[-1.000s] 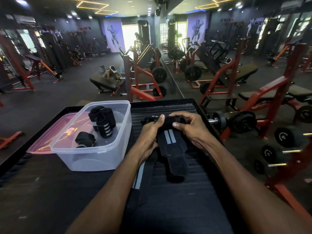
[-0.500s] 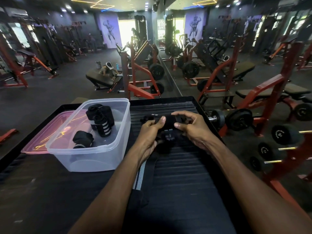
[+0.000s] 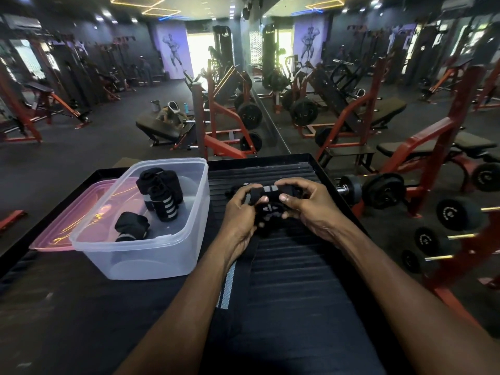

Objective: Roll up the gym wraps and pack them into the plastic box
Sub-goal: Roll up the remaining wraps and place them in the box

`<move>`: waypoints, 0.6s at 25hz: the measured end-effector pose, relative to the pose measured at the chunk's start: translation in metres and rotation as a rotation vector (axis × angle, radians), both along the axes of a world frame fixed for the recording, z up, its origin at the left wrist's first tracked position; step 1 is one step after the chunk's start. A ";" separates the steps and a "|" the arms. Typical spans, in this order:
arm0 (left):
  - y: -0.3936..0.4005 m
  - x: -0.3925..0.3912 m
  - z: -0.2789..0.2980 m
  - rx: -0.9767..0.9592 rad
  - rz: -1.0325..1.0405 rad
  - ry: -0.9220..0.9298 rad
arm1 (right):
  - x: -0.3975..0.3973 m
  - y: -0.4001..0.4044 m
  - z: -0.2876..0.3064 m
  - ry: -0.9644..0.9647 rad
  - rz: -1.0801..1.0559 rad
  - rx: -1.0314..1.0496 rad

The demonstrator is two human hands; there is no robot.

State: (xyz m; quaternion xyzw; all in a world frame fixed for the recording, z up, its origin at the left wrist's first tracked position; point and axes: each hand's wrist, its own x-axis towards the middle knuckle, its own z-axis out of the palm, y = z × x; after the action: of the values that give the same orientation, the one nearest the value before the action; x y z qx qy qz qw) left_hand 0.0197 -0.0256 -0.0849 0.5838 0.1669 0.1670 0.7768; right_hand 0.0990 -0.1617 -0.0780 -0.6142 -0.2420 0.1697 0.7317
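A black gym wrap with grey stripes [image 3: 267, 198] is almost fully rolled, held just above the black ribbed tabletop [image 3: 297, 266]. My left hand [image 3: 239, 212] grips its left end and my right hand [image 3: 305, 204] grips its right end, thumbs on the near side. The clear plastic box [image 3: 151, 255] stands to the left and holds several rolled black wraps [image 3: 162, 196]. Another unrolled wrap with a grey stripe [image 3: 227, 285] lies flat under my left forearm.
A pink lid [image 3: 70, 220] lies behind and left of the box. The tabletop has a raised black rim [image 3: 270, 159]. Dumbbells on a red rack [image 3: 457, 215] stand close on the right. Gym benches and machines fill the floor beyond.
The loose tail of the wrap that hung toward me a second ago has been rolled in. Both hands stay on the roll.
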 end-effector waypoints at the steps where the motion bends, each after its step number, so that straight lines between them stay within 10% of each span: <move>1: -0.001 -0.001 0.001 -0.026 -0.006 0.016 | 0.000 0.000 -0.001 -0.030 0.001 0.000; 15: -0.003 0.002 -0.005 0.057 0.040 -0.119 | -0.001 0.004 -0.001 0.024 0.037 -0.020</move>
State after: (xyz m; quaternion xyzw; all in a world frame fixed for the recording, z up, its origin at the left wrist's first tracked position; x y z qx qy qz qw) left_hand 0.0221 -0.0284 -0.0899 0.5914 0.1275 0.2216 0.7648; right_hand 0.0980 -0.1577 -0.0791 -0.6148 -0.2428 0.1932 0.7251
